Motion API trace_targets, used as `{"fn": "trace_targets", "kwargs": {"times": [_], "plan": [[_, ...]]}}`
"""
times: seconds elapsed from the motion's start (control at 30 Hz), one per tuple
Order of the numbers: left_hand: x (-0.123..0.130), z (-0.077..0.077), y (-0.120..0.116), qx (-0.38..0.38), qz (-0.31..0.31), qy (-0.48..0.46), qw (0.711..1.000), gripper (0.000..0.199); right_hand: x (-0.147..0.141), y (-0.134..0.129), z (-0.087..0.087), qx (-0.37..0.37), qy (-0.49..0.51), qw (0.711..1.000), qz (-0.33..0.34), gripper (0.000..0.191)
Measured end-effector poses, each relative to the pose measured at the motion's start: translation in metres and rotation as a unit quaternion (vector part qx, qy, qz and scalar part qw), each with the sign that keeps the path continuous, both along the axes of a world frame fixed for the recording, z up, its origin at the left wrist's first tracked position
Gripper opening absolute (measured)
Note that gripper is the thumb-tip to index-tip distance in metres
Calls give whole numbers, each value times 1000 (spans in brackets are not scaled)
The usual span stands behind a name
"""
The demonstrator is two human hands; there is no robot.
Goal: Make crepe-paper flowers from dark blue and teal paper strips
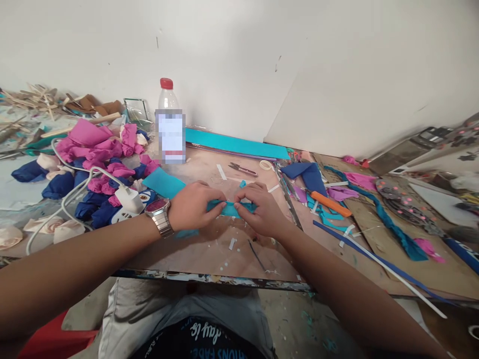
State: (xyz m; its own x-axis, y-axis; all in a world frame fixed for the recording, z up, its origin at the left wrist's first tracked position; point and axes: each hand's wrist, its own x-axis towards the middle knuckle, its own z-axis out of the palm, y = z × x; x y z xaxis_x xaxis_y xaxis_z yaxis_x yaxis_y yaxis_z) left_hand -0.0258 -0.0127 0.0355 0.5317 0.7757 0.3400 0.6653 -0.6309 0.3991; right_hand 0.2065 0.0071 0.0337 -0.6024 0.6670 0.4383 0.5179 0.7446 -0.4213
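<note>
My left hand [194, 204], with a metal watch [161, 218] on its wrist, pinches the left part of a small teal strip [230, 208] above the table. My right hand [260, 208] grips the same strip at its right part, thumb and fingers pressed together. The two thumbs are close to each other, with a short stretch of the strip between them. Behind my left hand lies a wider teal piece [163, 183], partly covered by the hand. A tiny teal scrap [242, 184] shows just behind my right hand.
Pink and blue crumpled pieces [101, 149], a white plug [129, 199] with cables and a red-capped bottle [169, 124] stand left. Small scissors [243, 169] and a tape roll [265, 165] lie behind the hands. An orange cutter [331, 203] and long strips lie right.
</note>
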Motion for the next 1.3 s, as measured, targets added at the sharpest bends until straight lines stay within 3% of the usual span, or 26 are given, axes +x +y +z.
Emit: {"fn": "trace_targets", "kwargs": {"times": [0.57,0.77,0.87,1.0,1.17,1.3], "plan": [[1,-5,0,-20,2,18,1000,27,0,0,-1,26,-46,998,17,4],[1,-7,0,-10,7,7,1000,22,0,0,0,20,-56,998,13,9],[2,-4,-1,-8,37,9,999,22,0,-2,5,43,-36,998,-9,21],[0,1,0,-36,76,-42,996,23,2,-2,11,107,-16,994,2,34],[-2,2,6,-122,46,-157,979,24,8,0,11,133,-47,990,13,5],[-3,2,11,-183,31,-215,959,28,9,1,10,154,-25,988,-5,13]]}}
